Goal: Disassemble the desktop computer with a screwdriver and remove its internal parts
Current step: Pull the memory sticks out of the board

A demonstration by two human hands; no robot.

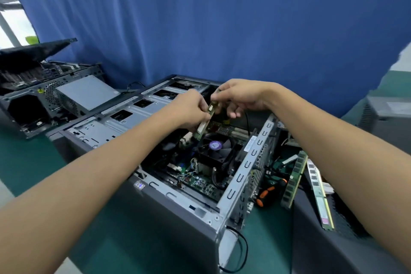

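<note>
Pinching a card (205, 122) with left hand (189, 109) and right hand (240, 98) over the case (244, 167), the person seems mid-removal; next, lift it clear.

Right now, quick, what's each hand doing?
Left hand: holding the card, fingers pinching its middle.
Right hand: holding the same card, fingers pinching its top end.
</note>
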